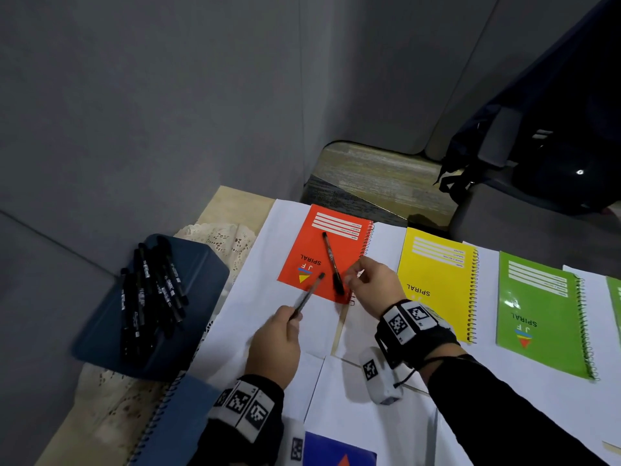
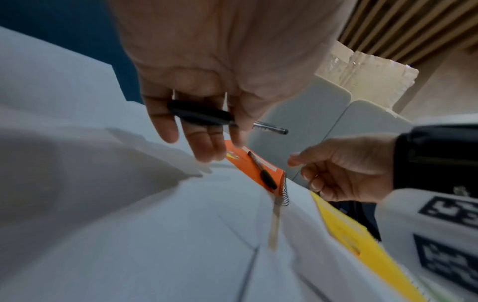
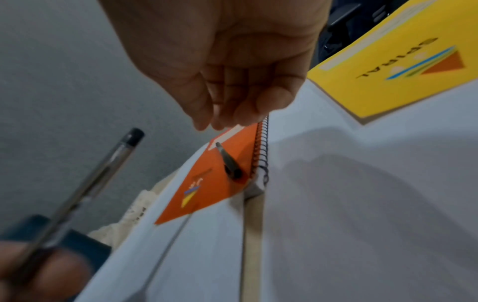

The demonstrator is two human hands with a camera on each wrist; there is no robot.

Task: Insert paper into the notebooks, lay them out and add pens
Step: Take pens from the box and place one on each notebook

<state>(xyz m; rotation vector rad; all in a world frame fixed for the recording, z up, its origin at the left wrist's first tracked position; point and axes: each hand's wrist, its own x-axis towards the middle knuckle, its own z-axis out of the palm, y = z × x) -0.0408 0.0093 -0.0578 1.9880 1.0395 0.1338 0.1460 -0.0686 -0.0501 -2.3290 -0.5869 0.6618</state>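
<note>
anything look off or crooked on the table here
Nothing is damaged or spilled. The pen on the orange notebook lies slanted across its cover, and the spare pens sit in a loose heap on the blue tray.

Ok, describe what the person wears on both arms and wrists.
Both arms are in black long sleeves. The left hand and right hand are bare. Each wrist carries a black band faced with white blocks printed with black square-pattern markers. A white marker-tagged pod hangs under the right wrist, with a thin black cord.

Head view: high, looking forward and down over table. Left wrist view: close under palm, facing along fingers. Right wrist view: likewise. All three share orange notebook (image 1: 324, 252) with pen (image 1: 332, 264) on cover.
</note>
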